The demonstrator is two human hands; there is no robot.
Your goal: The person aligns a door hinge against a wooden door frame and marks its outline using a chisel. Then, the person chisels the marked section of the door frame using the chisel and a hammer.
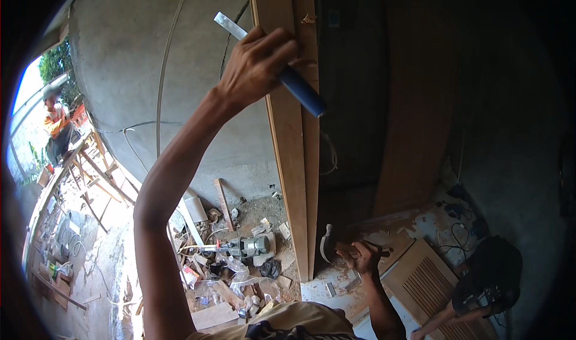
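My left hand (259, 64), raised high, is closed round a chisel with a blue handle (306, 94). Its pale flat blade (230, 25) points up and left. Behind this hand stands a tall wooden door frame (288, 142); whether the hand touches it I cannot tell. Low on the right, my right hand (362, 258) grips a claw hammer (328, 244) by its wooden handle, with the metal head toward the frame. A curl of wood (309, 18) sticks out near the frame's upper part.
A power tool (246, 246) lies among rubble, wood scraps and plastic at the frame's foot. To the right, a person in dark clothes (489, 274) bends over a louvred wooden panel (429, 277). Another person (57, 124) sits outside at far left. Cables hang along the grey wall (210, 124).
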